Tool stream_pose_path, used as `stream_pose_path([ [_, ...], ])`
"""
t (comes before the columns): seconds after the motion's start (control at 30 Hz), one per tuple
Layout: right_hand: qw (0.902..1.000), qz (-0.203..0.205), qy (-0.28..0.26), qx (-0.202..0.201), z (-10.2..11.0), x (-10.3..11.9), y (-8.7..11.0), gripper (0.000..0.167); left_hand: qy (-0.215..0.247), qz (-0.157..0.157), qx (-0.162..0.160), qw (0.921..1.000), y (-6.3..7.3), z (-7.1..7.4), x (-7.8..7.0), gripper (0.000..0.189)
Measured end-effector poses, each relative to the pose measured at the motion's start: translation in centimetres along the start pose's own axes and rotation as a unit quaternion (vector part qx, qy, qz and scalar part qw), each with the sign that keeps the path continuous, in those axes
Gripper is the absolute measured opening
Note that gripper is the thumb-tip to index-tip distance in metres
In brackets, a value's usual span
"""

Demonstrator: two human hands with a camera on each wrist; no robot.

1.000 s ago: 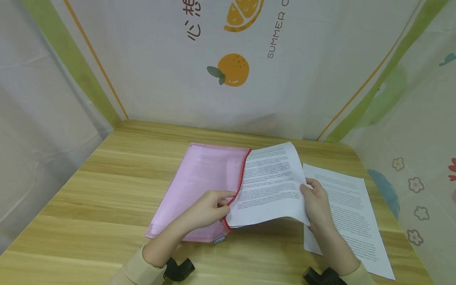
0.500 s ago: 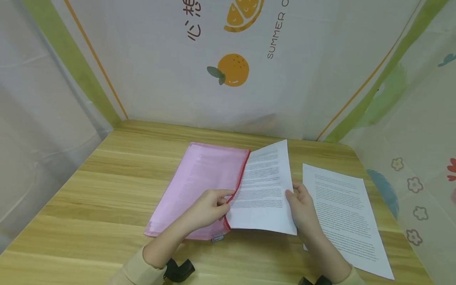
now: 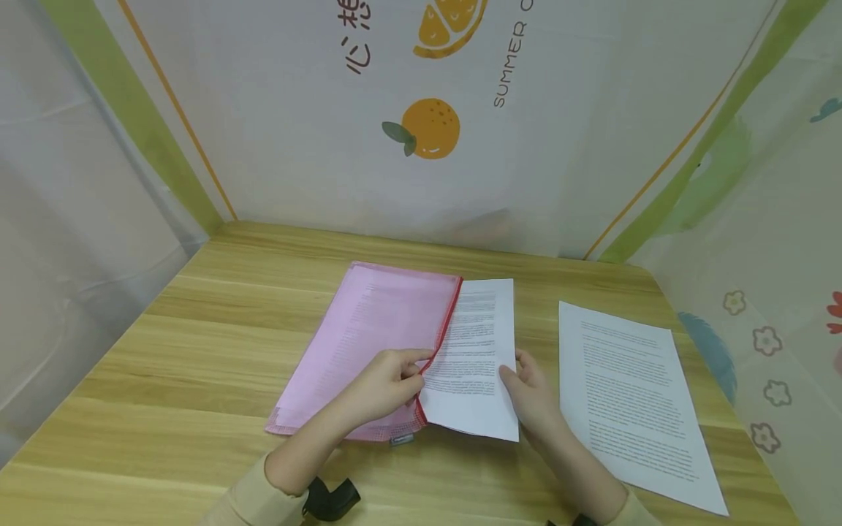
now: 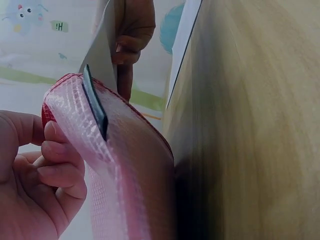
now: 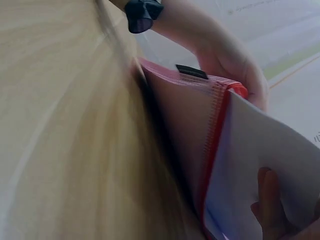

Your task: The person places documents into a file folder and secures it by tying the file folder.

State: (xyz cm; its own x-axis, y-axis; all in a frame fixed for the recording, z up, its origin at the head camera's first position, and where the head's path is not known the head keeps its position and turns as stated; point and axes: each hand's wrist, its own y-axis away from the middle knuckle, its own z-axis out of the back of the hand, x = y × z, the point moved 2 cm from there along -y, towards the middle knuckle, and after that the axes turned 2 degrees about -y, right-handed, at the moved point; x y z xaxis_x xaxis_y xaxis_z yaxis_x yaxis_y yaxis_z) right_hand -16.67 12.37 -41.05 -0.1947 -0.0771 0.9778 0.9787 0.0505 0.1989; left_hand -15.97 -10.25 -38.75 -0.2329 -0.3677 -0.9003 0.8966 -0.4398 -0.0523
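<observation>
A pink mesh zipper pouch (image 3: 388, 307) with a red-edged opening lies on the table, its mouth facing right. Printed paper (image 3: 470, 351) sits partly inside it, the text showing faintly through the mesh. My left hand (image 3: 388, 380) pinches the near part of the red edge, index finger along it; the left wrist view shows the curled fingers at the pouch (image 4: 120, 135). With thumb above and fingers beneath, my right hand (image 3: 531, 394) grips the paper's outer right edge. In the right wrist view, fingers (image 5: 270, 200) lie against the paper's underside.
Another printed sheet (image 3: 631, 402) lies flat on the wooden table (image 3: 164, 387) to the right, beside my right forearm. A small dark tag (image 3: 402, 440) sticks out from the pouch's near edge. Printed white curtains (image 3: 316, 161) enclose the table at the back and sides.
My right hand has moved left, sliding the paper further into the pouch, so less of it sticks out. The paper's outer edge has straightened. My left hand has stayed at the red edge.
</observation>
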Motion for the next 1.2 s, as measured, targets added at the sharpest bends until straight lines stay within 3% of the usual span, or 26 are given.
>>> stream_pose_path([
  [0.3,0.9989,0.001,-0.013,0.045,-0.9,-1.0,-0.3,0.041,0.013,-0.002,-0.002,0.9999,0.0,-0.1,0.0,0.048],
  [0.67,0.9980,0.009,0.003,0.063,-2.6,-1.3,-0.7,0.043,0.018,0.003,-0.006,0.9998,-0.1,-0.1,-0.2,0.049],
  [1.2,0.9940,0.053,0.020,0.094,-4.7,-1.8,-1.8,0.038,0.018,-0.002,-0.002,0.9998,0.1,-0.2,-0.2,0.048],
])
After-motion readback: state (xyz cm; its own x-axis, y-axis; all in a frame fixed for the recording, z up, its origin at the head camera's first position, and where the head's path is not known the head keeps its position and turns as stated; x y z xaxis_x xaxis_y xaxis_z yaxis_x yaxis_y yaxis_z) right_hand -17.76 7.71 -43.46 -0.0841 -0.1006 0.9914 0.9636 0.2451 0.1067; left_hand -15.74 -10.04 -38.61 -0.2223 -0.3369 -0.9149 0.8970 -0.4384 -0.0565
